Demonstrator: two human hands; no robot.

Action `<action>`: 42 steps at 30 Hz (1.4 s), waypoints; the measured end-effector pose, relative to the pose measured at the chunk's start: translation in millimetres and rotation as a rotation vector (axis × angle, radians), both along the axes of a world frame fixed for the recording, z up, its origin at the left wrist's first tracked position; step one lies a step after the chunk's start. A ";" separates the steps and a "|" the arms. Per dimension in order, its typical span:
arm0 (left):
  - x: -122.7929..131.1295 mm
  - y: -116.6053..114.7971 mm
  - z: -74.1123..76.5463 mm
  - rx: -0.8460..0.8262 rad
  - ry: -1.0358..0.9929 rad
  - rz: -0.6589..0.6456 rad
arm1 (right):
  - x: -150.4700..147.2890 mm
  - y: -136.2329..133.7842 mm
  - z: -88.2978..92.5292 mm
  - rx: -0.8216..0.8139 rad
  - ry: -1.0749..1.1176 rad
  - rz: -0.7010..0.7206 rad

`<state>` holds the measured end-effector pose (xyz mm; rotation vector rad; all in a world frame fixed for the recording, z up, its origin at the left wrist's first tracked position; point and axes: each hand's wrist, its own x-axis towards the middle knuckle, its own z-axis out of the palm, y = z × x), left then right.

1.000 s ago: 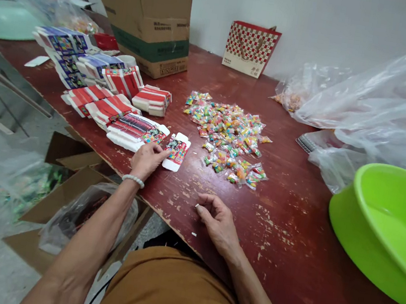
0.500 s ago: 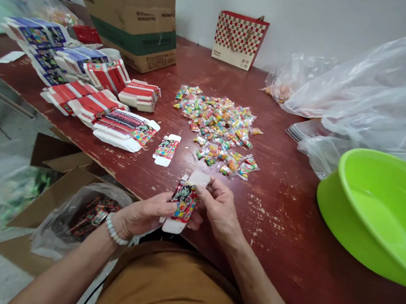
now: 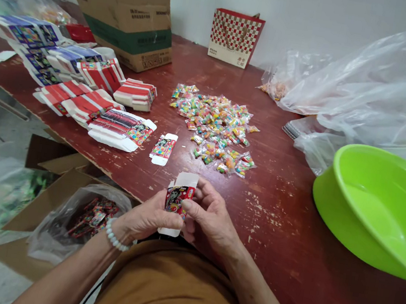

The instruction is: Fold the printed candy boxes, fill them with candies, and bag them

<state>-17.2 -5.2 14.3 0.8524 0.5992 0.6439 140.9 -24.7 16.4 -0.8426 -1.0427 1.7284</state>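
Low left, one open carton (image 3: 45, 202); inside, one clear bag (image 3: 42, 245) of dark red packets (image 3: 96, 217). Next, one lone flat box (image 3: 164, 150) on the red table (image 3: 272, 223). Now, one small printed box (image 3: 176, 196), white flap (image 3: 187, 178) up, clamped between left hand (image 3: 150, 215) and right hand (image 3: 212, 217) near the table's edge. Beyond, wrapped sweets (image 3: 218, 124), uncountable. Far right, one green basin (image 3: 348, 224).

You see soft light, a bit dim. The bench (image 3: 278, 209) shines near its middle and goes dark at bottom right. The green tub (image 3: 344, 226) looks stretched. The floor bag (image 3: 2, 193) at far left is blurry. The top right corner is black.
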 end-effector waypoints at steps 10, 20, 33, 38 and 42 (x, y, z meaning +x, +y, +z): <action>-7.6 1.1 -1.5 0.167 0.201 -0.186 | 17.3 -2.7 15.0 0.880 -0.924 -0.393; -12.5 2.2 6.0 0.204 0.329 -0.326 | 22.1 -6.6 19.7 0.746 -0.924 -0.111; -13.2 -5.1 0.3 0.099 0.243 -0.469 | 26.8 -8.2 22.8 0.480 -0.811 -0.018; -15.6 4.6 -1.7 0.156 0.238 -0.464 | 32.6 -9.4 28.7 0.489 -0.773 0.094; -17.2 11.4 0.6 0.146 0.262 -0.510 | 35.0 -5.0 27.5 0.462 -0.777 0.205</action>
